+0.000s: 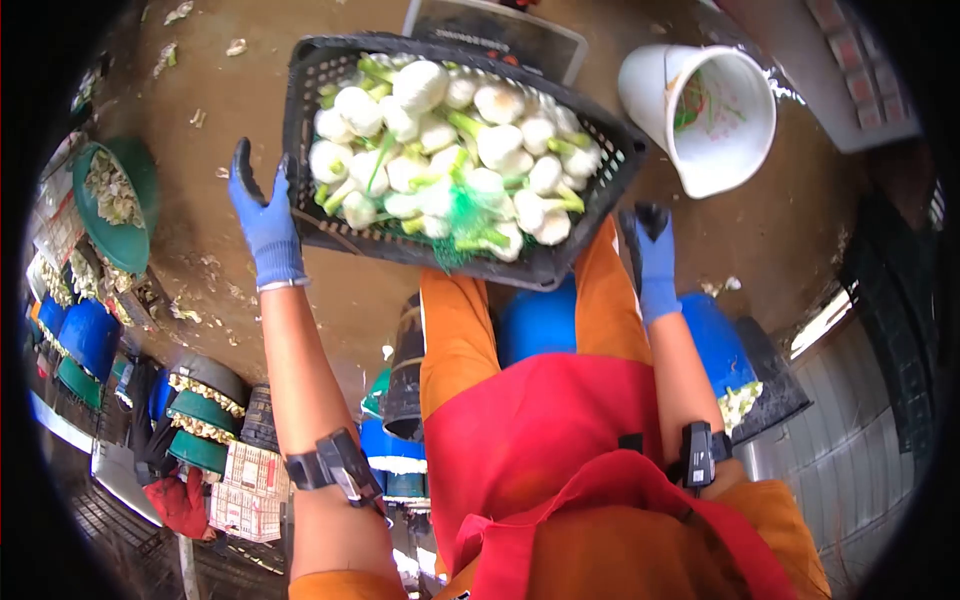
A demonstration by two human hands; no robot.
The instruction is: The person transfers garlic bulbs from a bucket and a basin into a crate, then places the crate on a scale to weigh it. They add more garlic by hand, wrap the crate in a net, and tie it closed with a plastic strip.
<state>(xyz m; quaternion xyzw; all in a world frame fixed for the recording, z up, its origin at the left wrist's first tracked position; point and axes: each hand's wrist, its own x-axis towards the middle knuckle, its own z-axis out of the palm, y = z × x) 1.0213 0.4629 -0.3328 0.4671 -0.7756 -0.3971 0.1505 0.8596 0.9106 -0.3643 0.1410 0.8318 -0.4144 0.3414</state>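
Observation:
A black plastic crate [310, 95] stands in front of me, heaped with white garlic bulbs [500, 145] that have short green stems. Green mesh netting [470, 215] lies over the bulbs near the front side. My left hand [268, 220], in a blue glove with black-coated fingers, is at the crate's left side, thumb and fingers spread apart, the thumb right at the wall. On the other side, my right hand [652, 255] in a matching glove is beside the crate's right front corner, fingers stretched out and holding nothing.
A white bucket [720, 120] with green and reddish scraps inside stands at the right. Behind the crate is a dark panel with lettering [550, 50]. Green and blue tubs of garlic [140, 200] line the left; a blue barrel [715, 345] is at my right. A person in red [180, 500] is lower left.

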